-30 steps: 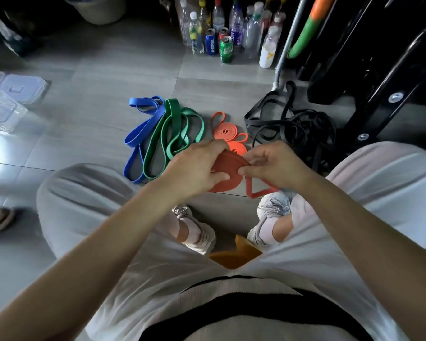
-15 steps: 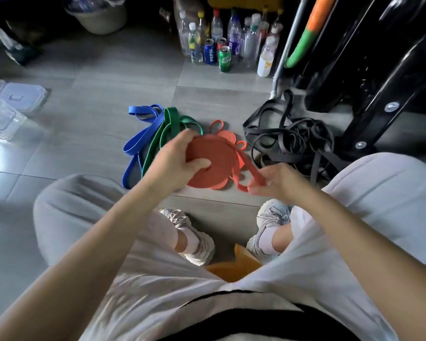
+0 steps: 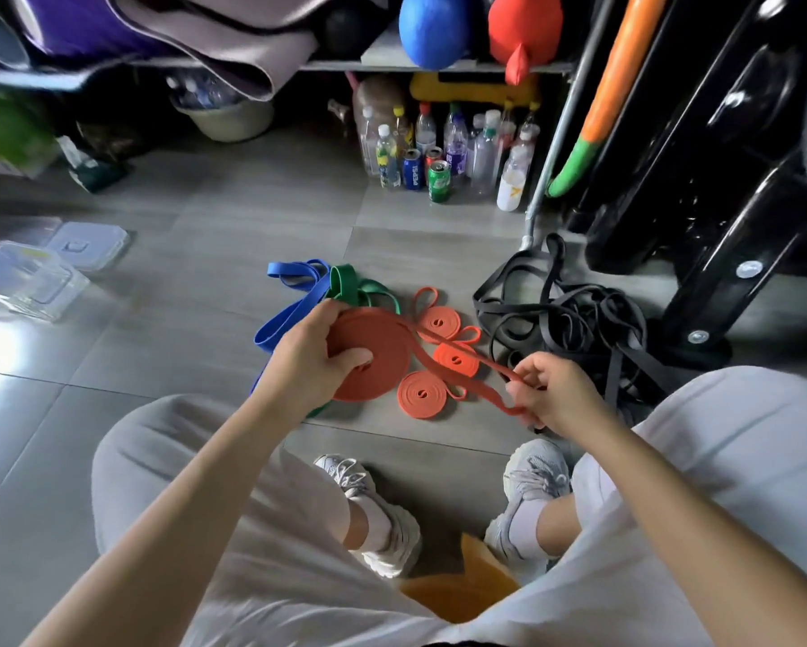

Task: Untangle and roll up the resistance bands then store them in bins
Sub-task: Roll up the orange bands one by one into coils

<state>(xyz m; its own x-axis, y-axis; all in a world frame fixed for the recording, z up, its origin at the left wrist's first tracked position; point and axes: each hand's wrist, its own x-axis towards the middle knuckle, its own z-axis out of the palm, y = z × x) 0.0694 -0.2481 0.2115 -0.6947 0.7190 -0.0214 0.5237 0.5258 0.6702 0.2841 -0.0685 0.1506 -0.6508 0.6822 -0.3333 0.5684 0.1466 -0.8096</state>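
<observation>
rust-red band (image 3: pixel 378 361), wound into a flat coil, sat in the left hand (image 3: pixel 319 361). the fingers curled round its far edge and the thumb pressed on its face near the centre, so the coil was gripped with its face turned up toward the camera. from the top of the coil a loose tail (image 3: pixel 462 366) ran down to the right. there the right hand (image 3: pixel 550 394) pinched the tail's end loop between thumb and curled fingers. the tail was drawn fairly straight between the two hands.

the grey tile floor (image 3: pixel 205 254) held the rest. at far left stood clear plastic bins (image 3: pixel 23 282) with a lid (image 3: pixel 89 240) lying just beside them. a blue band (image 3: pixel 289 315) and a green band (image 3: pixel 345 282) lay loose side by side, partly hidden behind the left hand. three small orange rolls (image 3: pixel 422 394) lay flat near one another, just past the stretched tail. to their right a tangle of black bands (image 3: pixel 574 329) spread up to the foot of a black machine frame (image 3: pixel 718 203).

at the back, bottles and cans (image 3: pixel 438 151) stood grouped under a shelf, with a blue ball (image 3: pixel 431 28) and a red ball (image 3: pixel 525 30) on it. a metal pole (image 3: pixel 555 133) and an orange-and-green foam stick (image 3: pixel 597 114) leaned at right. pale trouser knees framed the view, and pale sneakers (image 3: pixel 378 520) rested below the hands.
</observation>
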